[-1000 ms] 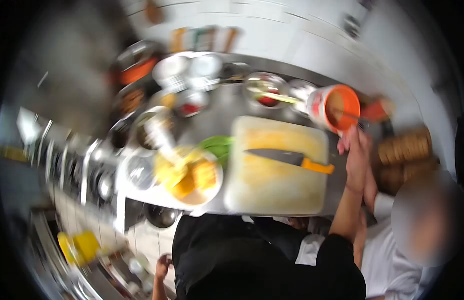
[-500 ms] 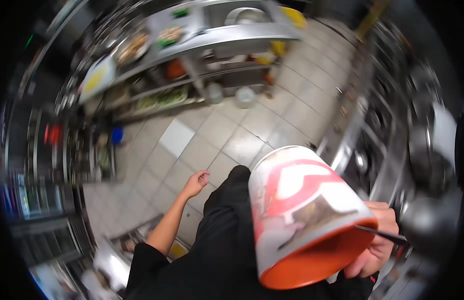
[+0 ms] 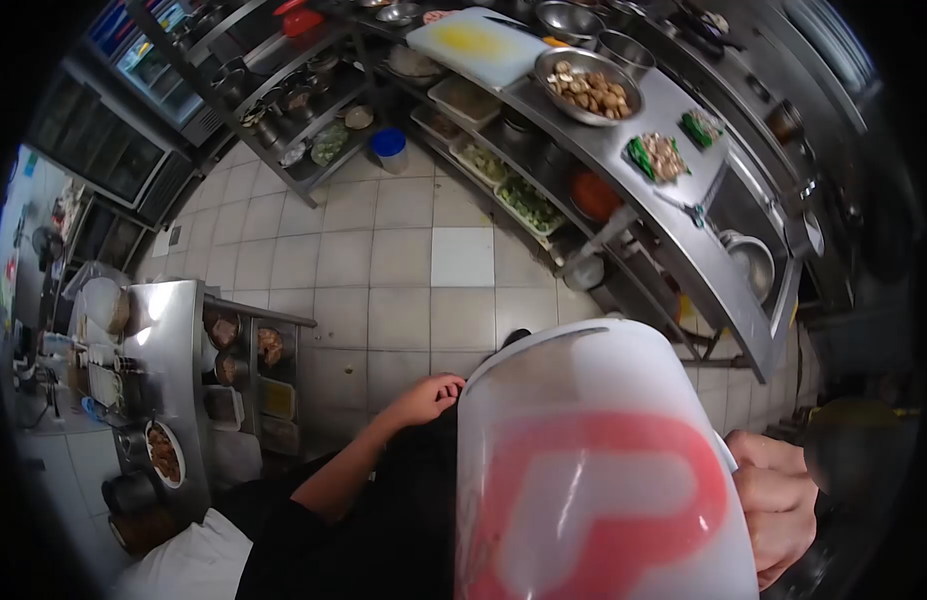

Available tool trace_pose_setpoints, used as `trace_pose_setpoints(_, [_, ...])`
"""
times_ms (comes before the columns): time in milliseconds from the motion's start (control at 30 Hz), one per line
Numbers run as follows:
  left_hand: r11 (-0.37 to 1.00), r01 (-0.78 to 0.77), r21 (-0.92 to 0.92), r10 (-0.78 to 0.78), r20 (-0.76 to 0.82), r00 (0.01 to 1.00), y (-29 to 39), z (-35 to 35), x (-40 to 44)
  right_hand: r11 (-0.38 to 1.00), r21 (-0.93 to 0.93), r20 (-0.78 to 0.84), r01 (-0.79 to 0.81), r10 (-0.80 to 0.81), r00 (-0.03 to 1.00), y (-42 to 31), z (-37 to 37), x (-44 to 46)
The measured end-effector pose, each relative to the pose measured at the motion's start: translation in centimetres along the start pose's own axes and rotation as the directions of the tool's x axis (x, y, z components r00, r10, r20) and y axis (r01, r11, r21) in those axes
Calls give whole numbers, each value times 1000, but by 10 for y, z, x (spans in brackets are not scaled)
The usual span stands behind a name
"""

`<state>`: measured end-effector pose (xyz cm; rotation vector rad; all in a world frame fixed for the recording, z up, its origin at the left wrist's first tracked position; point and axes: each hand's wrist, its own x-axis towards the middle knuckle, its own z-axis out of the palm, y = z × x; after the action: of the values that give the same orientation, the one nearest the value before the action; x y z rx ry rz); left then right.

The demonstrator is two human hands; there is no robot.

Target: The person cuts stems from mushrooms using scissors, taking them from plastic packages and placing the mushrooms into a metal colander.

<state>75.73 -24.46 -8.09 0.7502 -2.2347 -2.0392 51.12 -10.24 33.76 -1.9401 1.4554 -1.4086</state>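
Note:
A large white mug (image 3: 604, 480) with a red marking fills the lower middle of the view, tipped and very near the camera. My right hand (image 3: 774, 505) is closed at its right side, knuckles outward; the handle is mostly hidden behind my fingers. The mug's mouth is out of sight now. My left hand (image 3: 429, 400) hangs low to the left of the mug, apart from it as far as I can judge. Its fingers are loosely curled with nothing visible in them.
A steel counter (image 3: 724, 290) at the upper right holds a bowl of cut mushrooms (image 3: 589, 92), a cutting board (image 3: 474, 45) and a sink with a metal bowl (image 3: 749, 265). A blue-lidded tub (image 3: 389, 148) stands on the tiled floor. Left is another steel table (image 3: 169, 330).
The view has turned left, bringing the left table into sight. The mug has tilted so its orange inside no longer shows. My left hand has moved slightly right in view.

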Motion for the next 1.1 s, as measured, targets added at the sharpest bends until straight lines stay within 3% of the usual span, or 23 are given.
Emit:
trace_pose_setpoints(33, [1000,-3,-1,3,-17,1000,12,-6,15,998,-26,64,54,-53,997,17,-13,9])
trace_pose_setpoints(100, [986,-26,165,32,-30,999,40,-20,48,991,-54,131,121,-113,985,50,-20,27])
trace_pose_setpoints(133, [986,-32,164,39,-39,998,43,-27,68,977,-81,-30,197,-200,979,68,-15,35])
trace_pose_setpoints(200, [990,-76,119,86,-75,994,49,-39,107,956,-113,-175,271,-288,942,97,-25,60])
trace_pose_setpoints(300, [967,-79,243,103,-87,991,58,-76,155,967,-49,32,251,-250,968,136,-58,112])
trace_pose_setpoints(367, [980,-35,196,62,-132,989,74,-105,170,977,6,163,214,-212,964,163,-73,153])
trace_pose_setpoints(433, [990,17,139,8,-178,984,76,-131,181,994,99,383,39,-74,921,192,-85,205])
trace_pose_setpoints(533, [988,-58,-143,7,-331,944,48,-166,197,916,320,400,-240,99,911,260,-67,256])
trace_pose_setpoints(600, [974,50,-222,-120,-312,943,26,-193,213,770,373,398,-518,371,839,301,-50,293])
trace_pose_setpoints(633, [977,77,-199,-136,-302,944,19,-211,228,670,371,375,-643,525,764,316,-43,312])
trace_pose_setpoints(700, [985,136,-104,-159,-262,952,18,-251,262,577,337,327,-744,669,667,365,-26,358])
trace_pose_setpoints(733, [980,197,-7,-193,-241,951,20,-270,276,657,288,307,-697,626,717,405,-18,376])
trace_pose_setpoints(767, [995,44,-89,-68,-284,956,15,-285,293,646,233,310,-727,659,685,440,-13,396])
trace_pose_setpoints(833, [997,48,-68,-64,-251,966,19,-327,326,622,205,172,-755,737,654,506,6,437])
trace_pose_setpoints(867, [999,31,-38,-37,-193,981,28,-346,341,693,123,87,-710,705,704,555,16,448])
trace_pose_setpoints(933, [999,25,-45,-35,-238,971,46,-378,371,679,107,-56,-727,734,677,636,36,472])
trace_pose_setpoints(967, [1000,30,-9,-31,-219,975,51,-390,383,773,142,-188,-618,634,750,680,50,479])
trace_pose_setpoints(1033, [998,58,29,-52,-175,983,60,-416,398,698,-42,-282,-715,678,679,724,55,504])
trace_pose_setpoints(1100, [999,31,21,-27,-141,990,65,-433,414,671,-149,-362,-726,646,672,781,65,517])
